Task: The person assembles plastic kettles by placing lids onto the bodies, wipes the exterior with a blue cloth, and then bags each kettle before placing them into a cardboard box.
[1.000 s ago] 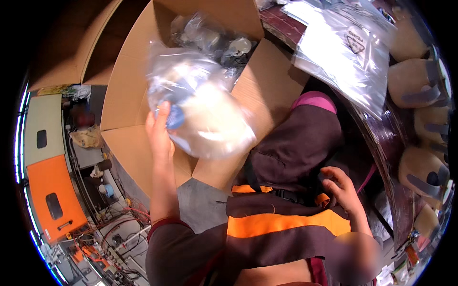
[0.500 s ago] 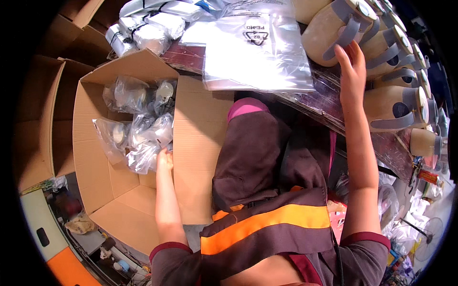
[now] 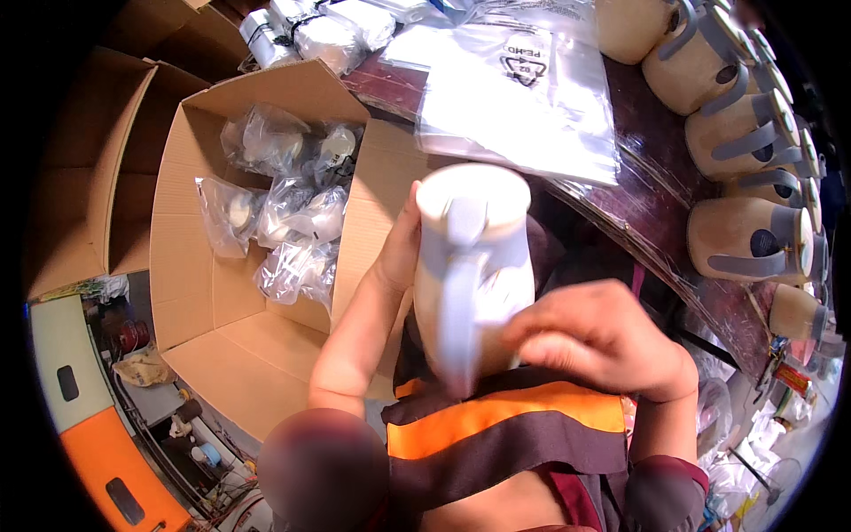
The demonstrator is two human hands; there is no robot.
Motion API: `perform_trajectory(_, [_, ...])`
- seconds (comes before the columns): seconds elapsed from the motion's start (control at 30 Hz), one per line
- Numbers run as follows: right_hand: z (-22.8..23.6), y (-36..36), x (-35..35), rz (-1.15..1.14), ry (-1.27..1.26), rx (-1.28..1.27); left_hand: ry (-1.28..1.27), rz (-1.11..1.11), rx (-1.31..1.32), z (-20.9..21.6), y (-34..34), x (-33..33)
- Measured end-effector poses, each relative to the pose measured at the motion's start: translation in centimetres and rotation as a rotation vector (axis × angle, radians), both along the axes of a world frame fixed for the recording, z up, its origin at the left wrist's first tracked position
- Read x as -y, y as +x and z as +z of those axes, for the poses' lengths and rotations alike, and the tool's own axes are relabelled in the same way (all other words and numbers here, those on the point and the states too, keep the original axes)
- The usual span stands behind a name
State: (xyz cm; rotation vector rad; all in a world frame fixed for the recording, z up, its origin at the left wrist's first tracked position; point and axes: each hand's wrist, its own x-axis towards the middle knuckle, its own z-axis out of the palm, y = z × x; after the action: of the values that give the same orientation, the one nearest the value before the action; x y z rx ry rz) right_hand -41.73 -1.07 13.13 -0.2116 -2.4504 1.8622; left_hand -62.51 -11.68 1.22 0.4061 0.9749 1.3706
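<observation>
A beige jug (image 3: 430,306) with a blue-grey handle and a pale round lid stands nearly upright in front of my body. My left hand (image 3: 403,244) holds it from the left side, its fingers mostly hidden behind the jug. Close against the lower right side of the jug is my right hand (image 3: 603,337), with bent fingers smeared by motion. To the left is an open cardboard box (image 3: 199,297). Several clear-bagged items (image 3: 306,270) with round pale tops lie inside it.
A dark table (image 3: 656,182) crosses the upper right. It bears a stack of clear plastic bags (image 3: 514,124) and several similar jugs (image 3: 731,235) at the right. Wrapped white bundles (image 3: 332,40) lie at the back. More cardboard boxes (image 3: 80,168) stand far left.
My right hand has left the row of jugs, and a jug is now in front of me. My left hand has come out of the box and onto this jug. The view has shifted slightly.
</observation>
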Motion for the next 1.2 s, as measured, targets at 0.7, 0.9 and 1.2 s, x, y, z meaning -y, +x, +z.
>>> perform_trajectory(0.7, [-16.3,-9.4,-12.5,-0.507,-0.307,-0.076,0.054,0.388,-0.904,-4.5,0.7,-11.4])
perform_trajectory(0.9, [-17.7,-9.3,-12.3,-0.680,-0.284,-0.138,0.447,0.793,-1.676,-2.9,-1.6,-13.4])
perform_trajectory(1.2, [-19.5,-8.3,-15.1,-0.724,-0.816,-0.391,0.180,0.159,-1.478,-2.9,-2.5,-12.3])
